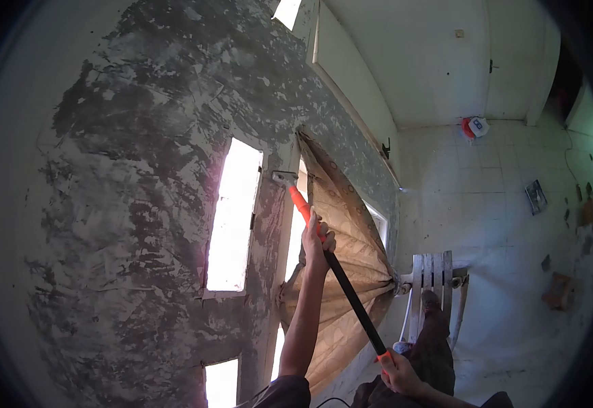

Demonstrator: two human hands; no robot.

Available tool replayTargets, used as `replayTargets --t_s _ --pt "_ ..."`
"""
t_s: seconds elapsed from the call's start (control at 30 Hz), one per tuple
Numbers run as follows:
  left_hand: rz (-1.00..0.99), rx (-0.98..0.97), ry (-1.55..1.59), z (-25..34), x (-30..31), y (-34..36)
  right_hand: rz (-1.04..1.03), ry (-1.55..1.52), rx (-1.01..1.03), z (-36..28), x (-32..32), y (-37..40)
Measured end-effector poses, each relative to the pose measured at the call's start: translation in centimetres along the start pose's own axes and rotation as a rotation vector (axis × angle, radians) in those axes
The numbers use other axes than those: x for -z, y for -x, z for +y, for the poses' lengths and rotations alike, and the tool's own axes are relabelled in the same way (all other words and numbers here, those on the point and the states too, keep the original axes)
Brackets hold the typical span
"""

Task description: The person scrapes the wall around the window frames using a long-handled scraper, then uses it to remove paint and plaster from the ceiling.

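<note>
A long-handled scraper (352,297) with a black shaft and orange grips slants across the view. My left hand (317,239) is wrapped round the upper shaft, just below its orange neck. Lower down, my right hand (399,375) closes on the orange grip at the other end. The metal scraper head (285,178) is right at the wall strip between two bright window openings. Behind the shaft hangs a tan patterned curtain (340,224), gathered to one side. Patchy grey and white coating covers the wall (140,204).
My foot (431,299) rests on a slatted wooden bench (418,265). On the pale tiled floor lie a red and white bag (474,127), a dark flat packet (535,197) and a brown box (559,291). An open door or shutter panel (357,88) juts from the wall.
</note>
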State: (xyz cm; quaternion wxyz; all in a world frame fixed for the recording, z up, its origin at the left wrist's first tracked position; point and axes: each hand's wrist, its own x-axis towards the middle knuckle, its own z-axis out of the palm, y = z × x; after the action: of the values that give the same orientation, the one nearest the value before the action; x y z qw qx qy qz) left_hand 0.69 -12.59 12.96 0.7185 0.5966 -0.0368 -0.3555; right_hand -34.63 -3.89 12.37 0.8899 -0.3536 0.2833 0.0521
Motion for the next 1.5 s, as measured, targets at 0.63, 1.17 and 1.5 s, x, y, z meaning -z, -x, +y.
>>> replayTargets --t_s 0.63,1.17,1.5 --pt "0.029 -0.015 -0.048 1.4 -0.7 -2.4 0.078 0.090 0.002 -1.0 0.4 -3.4" --pt "0.010 -0.055 -0.009 2.4 -1.4 -3.0 0.019 0.161 -0.036 -3.5 -0.7 -2.8" --pt "0.075 -0.047 -0.136 2.5 -1.1 -1.0 0.118 -0.044 -0.034 -4.5 -1.7 0.1"
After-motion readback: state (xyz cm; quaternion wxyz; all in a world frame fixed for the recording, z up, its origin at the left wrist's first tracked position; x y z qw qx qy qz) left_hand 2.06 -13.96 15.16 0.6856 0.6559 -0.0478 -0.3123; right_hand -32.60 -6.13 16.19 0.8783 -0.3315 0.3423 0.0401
